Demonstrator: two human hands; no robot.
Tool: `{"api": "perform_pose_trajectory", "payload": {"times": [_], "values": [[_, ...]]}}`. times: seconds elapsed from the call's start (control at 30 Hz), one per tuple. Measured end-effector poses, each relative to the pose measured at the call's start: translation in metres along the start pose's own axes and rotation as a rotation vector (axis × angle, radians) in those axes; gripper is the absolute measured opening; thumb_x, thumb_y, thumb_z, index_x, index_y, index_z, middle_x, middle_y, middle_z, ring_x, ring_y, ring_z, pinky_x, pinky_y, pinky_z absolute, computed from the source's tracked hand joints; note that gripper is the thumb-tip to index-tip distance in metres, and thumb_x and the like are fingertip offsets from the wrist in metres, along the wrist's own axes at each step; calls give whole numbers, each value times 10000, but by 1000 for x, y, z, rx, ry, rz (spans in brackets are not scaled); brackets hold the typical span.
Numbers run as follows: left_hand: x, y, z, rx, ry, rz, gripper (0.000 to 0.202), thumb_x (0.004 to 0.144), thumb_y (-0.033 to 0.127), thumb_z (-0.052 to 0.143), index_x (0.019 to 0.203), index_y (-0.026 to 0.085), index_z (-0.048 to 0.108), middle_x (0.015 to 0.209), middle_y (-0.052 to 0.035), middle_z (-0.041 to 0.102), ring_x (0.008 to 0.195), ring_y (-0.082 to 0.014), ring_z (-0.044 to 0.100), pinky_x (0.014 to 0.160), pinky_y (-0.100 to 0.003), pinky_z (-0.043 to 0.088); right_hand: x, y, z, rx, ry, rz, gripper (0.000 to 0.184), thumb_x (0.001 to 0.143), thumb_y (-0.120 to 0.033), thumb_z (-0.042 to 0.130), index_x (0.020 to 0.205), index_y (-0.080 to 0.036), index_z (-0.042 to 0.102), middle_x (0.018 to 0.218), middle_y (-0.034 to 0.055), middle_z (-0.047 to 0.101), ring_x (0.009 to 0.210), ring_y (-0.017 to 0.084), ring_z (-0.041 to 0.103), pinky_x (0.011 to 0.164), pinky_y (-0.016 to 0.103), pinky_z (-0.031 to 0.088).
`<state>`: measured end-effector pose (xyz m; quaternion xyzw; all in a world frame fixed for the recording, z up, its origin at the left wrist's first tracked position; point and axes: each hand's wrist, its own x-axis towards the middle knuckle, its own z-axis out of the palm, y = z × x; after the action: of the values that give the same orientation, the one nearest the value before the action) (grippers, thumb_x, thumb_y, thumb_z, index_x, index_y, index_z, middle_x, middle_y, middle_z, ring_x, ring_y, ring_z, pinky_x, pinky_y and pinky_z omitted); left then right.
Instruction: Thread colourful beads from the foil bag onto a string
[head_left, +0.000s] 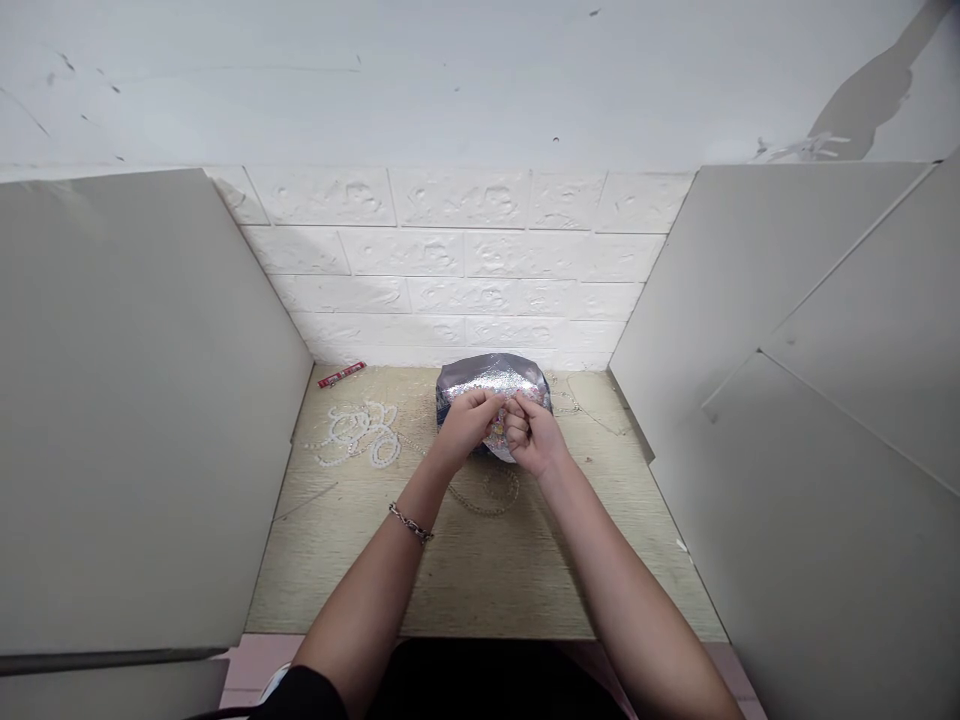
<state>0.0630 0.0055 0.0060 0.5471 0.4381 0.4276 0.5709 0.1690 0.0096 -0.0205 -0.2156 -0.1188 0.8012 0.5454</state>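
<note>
My left hand (469, 420) and my right hand (531, 432) meet fingertip to fingertip over a silver-lined bag (491, 370). Both are closed, thumb and forefinger pinched together. Whatever lies between the fingertips is too small to make out. Inside the bag's shiny opening, small colourful pieces show partly behind my hands. A strand of pale beads (487, 512) curls on the table just below my wrists. A beaded bracelet (410, 523) circles my left wrist.
White bead strands (382, 450) lie coiled at the left of the wooden table (495, 590). Behind them is a small red packet (341, 375). Thin strands (600, 418) lie to the right. Grey panels (150, 400) flank the table, with a white brick-pattern wall (465, 250) behind.
</note>
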Motion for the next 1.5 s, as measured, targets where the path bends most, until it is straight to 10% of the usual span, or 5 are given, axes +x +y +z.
{"api": "perform_pose_trajectory", "payload": {"times": [0.5,1.5], "values": [[4,-11,0,282,86,281,215,691,308,455,568,135,488,543,31,443,544,-74,396,526,-202,313,-2,1,1,120,0,-39,215,820,-218,375,613,-173,338,389,-115,253,262,-3,136,229,101,75],[3,-15,1,428,156,297,159,654,290,483,630,149,551,567,18,520,532,-82,447,506,-201,333,-2,4,2,96,22,-65,212,775,-225,459,600,-161,358,371,-122,306,252,-22,139,225,88,89]]}}
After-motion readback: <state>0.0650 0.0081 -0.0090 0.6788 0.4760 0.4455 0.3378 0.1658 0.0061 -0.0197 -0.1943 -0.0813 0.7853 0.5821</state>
